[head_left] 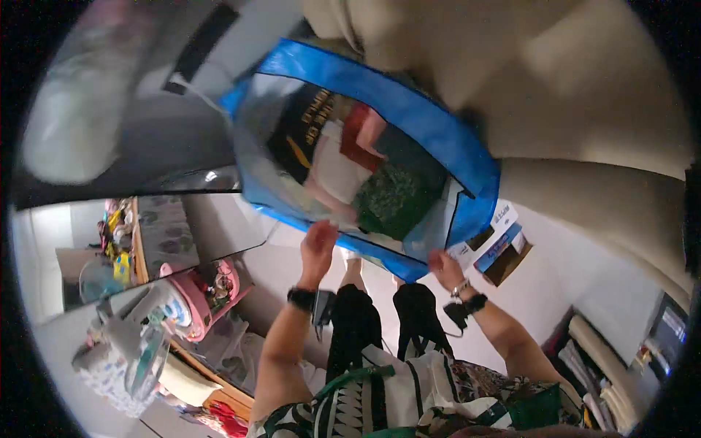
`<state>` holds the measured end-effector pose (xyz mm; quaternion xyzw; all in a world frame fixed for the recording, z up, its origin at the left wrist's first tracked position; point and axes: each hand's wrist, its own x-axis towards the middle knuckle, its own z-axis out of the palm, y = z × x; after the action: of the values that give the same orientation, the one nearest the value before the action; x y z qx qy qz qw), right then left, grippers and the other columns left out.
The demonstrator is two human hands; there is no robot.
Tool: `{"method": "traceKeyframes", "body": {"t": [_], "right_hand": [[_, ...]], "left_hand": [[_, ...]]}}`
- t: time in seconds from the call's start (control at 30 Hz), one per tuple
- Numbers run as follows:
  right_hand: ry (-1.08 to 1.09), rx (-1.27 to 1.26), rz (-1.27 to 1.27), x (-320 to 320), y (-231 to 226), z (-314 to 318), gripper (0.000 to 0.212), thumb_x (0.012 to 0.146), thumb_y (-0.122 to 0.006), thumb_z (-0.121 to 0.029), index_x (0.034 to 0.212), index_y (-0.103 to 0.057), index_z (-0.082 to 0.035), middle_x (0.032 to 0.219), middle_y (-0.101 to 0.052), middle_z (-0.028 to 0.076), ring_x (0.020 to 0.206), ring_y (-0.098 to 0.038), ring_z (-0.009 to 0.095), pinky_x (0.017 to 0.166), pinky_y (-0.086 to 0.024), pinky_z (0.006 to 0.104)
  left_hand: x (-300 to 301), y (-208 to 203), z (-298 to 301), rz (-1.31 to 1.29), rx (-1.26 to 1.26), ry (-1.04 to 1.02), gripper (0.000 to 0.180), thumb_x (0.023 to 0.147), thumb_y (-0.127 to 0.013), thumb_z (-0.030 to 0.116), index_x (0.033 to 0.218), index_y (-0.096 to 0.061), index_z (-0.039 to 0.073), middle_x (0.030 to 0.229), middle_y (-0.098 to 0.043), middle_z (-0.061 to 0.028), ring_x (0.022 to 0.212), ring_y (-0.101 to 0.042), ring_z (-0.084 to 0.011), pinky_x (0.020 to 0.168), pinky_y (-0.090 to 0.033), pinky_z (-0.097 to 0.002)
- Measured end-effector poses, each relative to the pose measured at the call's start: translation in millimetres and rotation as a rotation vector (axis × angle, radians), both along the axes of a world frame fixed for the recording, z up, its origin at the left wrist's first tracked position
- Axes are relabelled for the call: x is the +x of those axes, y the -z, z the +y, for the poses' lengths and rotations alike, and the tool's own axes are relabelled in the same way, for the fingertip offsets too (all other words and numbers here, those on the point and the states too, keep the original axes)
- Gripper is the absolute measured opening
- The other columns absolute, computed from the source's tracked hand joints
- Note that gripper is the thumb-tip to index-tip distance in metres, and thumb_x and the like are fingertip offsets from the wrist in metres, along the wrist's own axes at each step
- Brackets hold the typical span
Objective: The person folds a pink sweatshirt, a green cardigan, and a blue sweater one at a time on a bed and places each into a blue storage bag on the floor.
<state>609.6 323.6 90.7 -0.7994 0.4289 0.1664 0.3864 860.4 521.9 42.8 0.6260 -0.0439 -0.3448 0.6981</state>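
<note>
A large blue zip bag (438, 128) lies open in front of me, with a clear panel at its near right corner. Folded clothes fill it: a black garment (288, 135) with yellow lettering, a pale pink piece (336, 160), a red piece (355, 142) and a dark green bundle (394, 201). My left hand (319, 239) is closed on the bag's near edge, left of the middle. Closer to the right corner, my right hand (445, 266) grips the same edge. Some fingertips are blurred or hidden by the rim.
Beige padded fabric (526, 87) rises behind and to the right. An open carton (504, 259) stands on the pale floor by the bag's right corner. On the left are a pink baby seat (197, 303) and a fan (142, 358). Rolled cloths (595, 358) lie at the lower right.
</note>
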Motion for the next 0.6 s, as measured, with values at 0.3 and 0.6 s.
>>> {"method": "traceKeyframes", "body": {"t": [0.3, 0.6], "right_hand": [[-1.145, 0.039, 0.213, 53, -83, 20, 0.035, 0.072, -0.051, -0.019, 0.103, -0.048, -0.003, 0.093, -0.054, 0.019, 0.088, -0.052, 0.035, 0.073, -0.043, 0.0414], [-1.589, -0.234, 0.491, 103, -100, 43, 0.039, 0.071, -0.053, -0.02, 0.106, -0.049, -0.005, 0.099, -0.054, 0.019, 0.094, -0.05, 0.034, 0.08, -0.041, 0.0408]], "left_hand": [[-245, 113, 298, 0.352, 0.998, -0.001, 0.033, 0.069, -0.055, 0.033, 0.08, -0.062, 0.003, 0.081, -0.061, -0.0146, 0.075, -0.06, -0.0229, 0.067, -0.048, -0.035], [-256, 10, 248, 0.17, 0.817, -0.298, 0.037, 0.068, -0.057, 0.03, 0.092, -0.057, 0.002, 0.083, -0.06, -0.0168, 0.081, -0.057, -0.0292, 0.073, -0.045, -0.0353]]}}
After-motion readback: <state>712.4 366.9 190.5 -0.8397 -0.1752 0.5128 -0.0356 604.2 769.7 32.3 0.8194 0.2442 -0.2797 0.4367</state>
